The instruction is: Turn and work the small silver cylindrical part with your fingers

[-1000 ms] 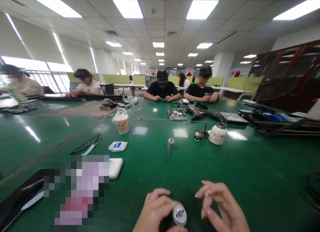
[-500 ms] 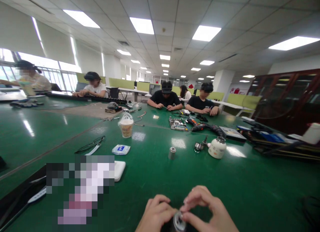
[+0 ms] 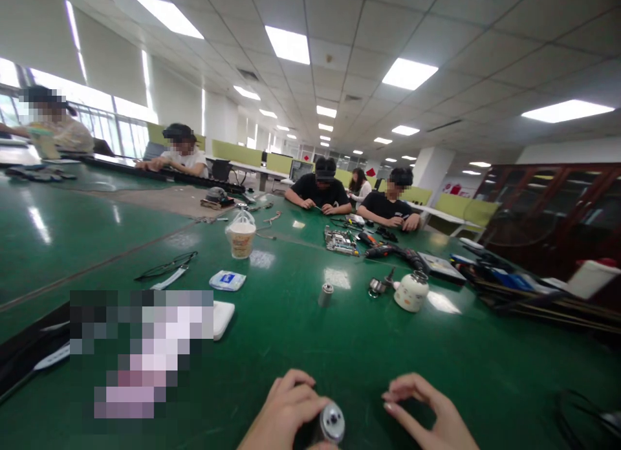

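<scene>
My left hand (image 3: 286, 411) is closed around the side of a small metal motor (image 3: 332, 424), which stands near the bottom edge of the view. Its round top end faces up, with dark holes around a small centre. Apart from it, to the right, my right hand (image 3: 427, 411) hovers over the green table with thumb and forefinger brought nearly together. Whatever may be between those fingertips is too small to make out. Farther forward, a similar metal cylinder (image 3: 326, 295) stands upright on the table.
Beyond the cylinder are a cream round jar (image 3: 411, 292), a metal part (image 3: 378, 286), a circuit board (image 3: 341, 240) and a power drill (image 3: 383, 250). A bagged cup (image 3: 241, 240) and a tissue pack (image 3: 228, 280) lie left. Several people sit across the green table (image 3: 272, 333).
My right hand has drawn away from the motor to the right. The motor, in my left hand, now shows more of its top. The view has shifted slightly.
</scene>
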Demonstrator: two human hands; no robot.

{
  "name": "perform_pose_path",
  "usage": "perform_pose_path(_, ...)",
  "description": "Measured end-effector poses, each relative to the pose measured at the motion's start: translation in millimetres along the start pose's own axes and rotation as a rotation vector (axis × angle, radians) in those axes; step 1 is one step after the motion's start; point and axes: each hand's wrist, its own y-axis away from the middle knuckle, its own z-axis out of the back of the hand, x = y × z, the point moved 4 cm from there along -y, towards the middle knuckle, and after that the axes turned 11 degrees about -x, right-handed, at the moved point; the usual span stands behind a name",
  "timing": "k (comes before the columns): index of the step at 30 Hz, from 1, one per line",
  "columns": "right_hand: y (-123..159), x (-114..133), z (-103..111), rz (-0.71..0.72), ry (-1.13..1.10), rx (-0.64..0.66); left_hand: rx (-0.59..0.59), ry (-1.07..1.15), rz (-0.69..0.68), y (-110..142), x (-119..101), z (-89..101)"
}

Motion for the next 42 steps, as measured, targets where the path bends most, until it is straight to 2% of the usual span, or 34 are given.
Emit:
perform_pose_path(6,0,74,-24,0.104,-0.112,0.079,-0.012,0.036,0.038,4,-10,3.9)
perform_pose_path(9,2,90,-41,0.125,-0.142,0.117,-0.045,0.08,0.024,7,-13,6.0)
perform_pose_path(15,6,78,-56,0.071,-0.172,0.108,-0.086,0.133,0.033,8,-17,8.6)
perform_pose_path(19,12,67,-58,0.071,-0.233,0.062,-0.196,0.197,-0.012,10,-23,19.1)
perform_pose_path(22,17,61,-67,0.037,-0.246,0.163,-0.269,0.216,-0.061,11,-26,27.3)
perform_pose_path(26,21,57,-77,0.056,-0.205,0.298,-0.307,0.113,0.0,6,-23,26.1)
perform_pose_path(30,21,56,-78,0.042,-0.208,0.311,-0.275,0.105,0.039,-2,-23,22.9)
perform_pose_path(33,21,55,-76,0.015,-0.209,0.305,-0.286,0.117,0.03,-9,-25,32.5)
perform_pose_path(37,22,54,-75,0.006,-0.209,0.319,-0.393,0.005,0.048,-15,-9,52.8)
perform_pose_path(42,22,55,-75,0.01,-0.2,0.341,-0.285,-0.289,0.12,-15,27,49.7)
